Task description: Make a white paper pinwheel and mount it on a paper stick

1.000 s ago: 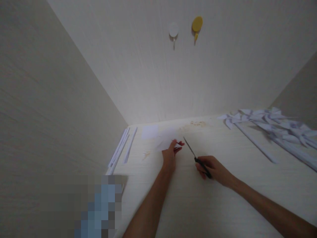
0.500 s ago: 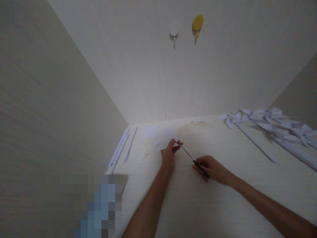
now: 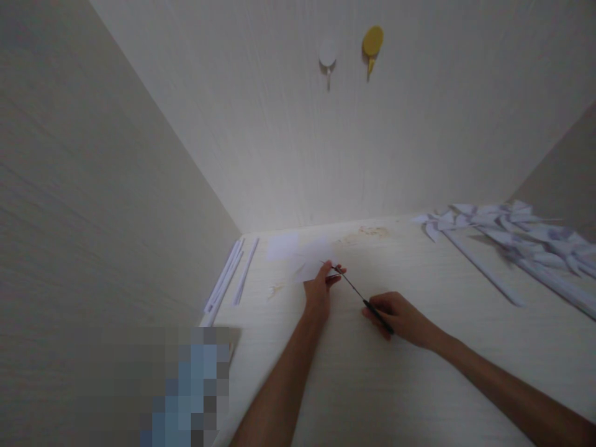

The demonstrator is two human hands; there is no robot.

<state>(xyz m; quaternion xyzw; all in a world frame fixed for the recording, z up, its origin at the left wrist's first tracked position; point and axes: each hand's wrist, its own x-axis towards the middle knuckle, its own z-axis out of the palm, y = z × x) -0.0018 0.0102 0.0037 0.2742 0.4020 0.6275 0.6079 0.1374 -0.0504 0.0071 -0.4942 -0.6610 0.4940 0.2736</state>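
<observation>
"Your right hand (image 3: 398,318) has brought the black-handled tool (image 3: 377,315) up to your left hand (image 3: 318,293) since a second ago."
"Grips?"
"Your right fingers hold its handle; your left pinch white paper (image 3: 309,268) near the table's back edge."
"Room?"
"Bare table (image 3: 354,385) rightward to the pinwheel sticks (image 3: 482,267)."

Dim, greyish light leaves the left wall (image 3: 93,205) murky, while the back wall (image 3: 279,136) is paler and soft shadows edge the hooks (image 3: 372,41). The paper (image 3: 311,267) nearly melts into the pale table (image 3: 354,385), its outline soft. Faint grain shows, the wide lens stretches the sides, and coarse pixel blocks (image 3: 186,394) hide the lower left.
</observation>
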